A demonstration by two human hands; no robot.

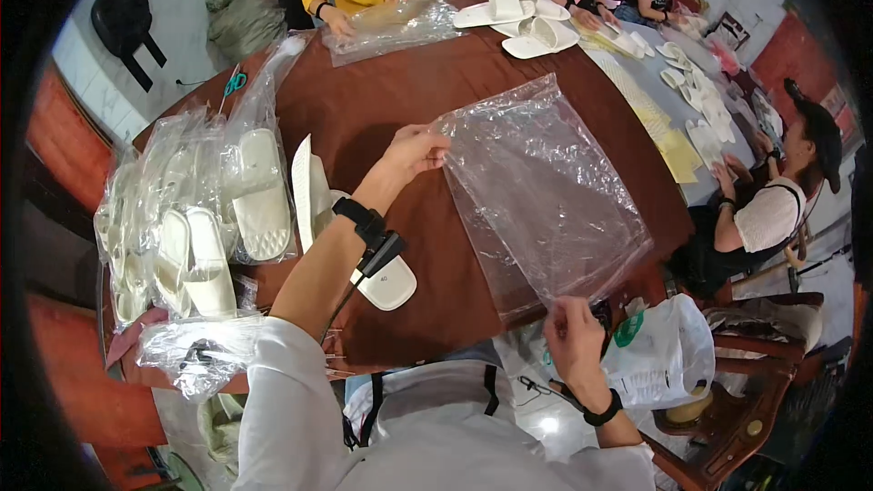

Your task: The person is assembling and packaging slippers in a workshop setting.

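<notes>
Watching through the head camera. The wearer's left hand (416, 151) is pinched down, thumb to fingers with no gap I can see, on a corner of a large, clear, thin plastic bag (555, 191). The right hand (575, 345), nearer the body, has its fingers curled closed at another corner; I read that as a second pinch, though the fingertips are partly hidden.

The bag spreads from the edge between the two grips away to the right, over the brown cloth (364, 100). Gripping two corners apart probably keeps that edge stretched and the limp film from folding. Whether the film lies on the cloth or hangs just above it, I can't tell.

Under and beside the left forearm: a cream flat-soled slipper (388, 284), sole showing, partly covered by the arm, and a cream slipper with a textured side (309, 184) tipped on edge. Both sit close to the left grip, likely for easy reach.

Farther left of that grip, slippers in clear wrapping (261, 182) crowd together, seemingly grouped to stay apart from the loose ones. Teal-handled scissors (235, 84) lie beyond them.
</notes>
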